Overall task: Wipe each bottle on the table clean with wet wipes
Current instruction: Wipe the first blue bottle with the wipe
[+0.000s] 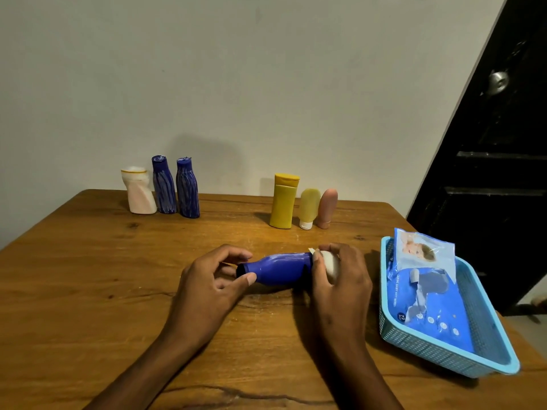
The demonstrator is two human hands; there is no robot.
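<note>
Basket (384,291): light blue, holding wet wipes pack (429,291).
Left hand (213,279): pinching blue bottle (281,269) neck.
Right hand (340,279): pressing wipe (330,263) against bottle base.

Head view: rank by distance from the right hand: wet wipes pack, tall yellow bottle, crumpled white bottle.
From the right hand:
1. Blue wet wipes pack, in the light blue plastic basket just to its right.
2. Tall yellow plastic bottle, standing behind it, mid-table.
3. Crumpled white plastic bottle, far back left.
</note>
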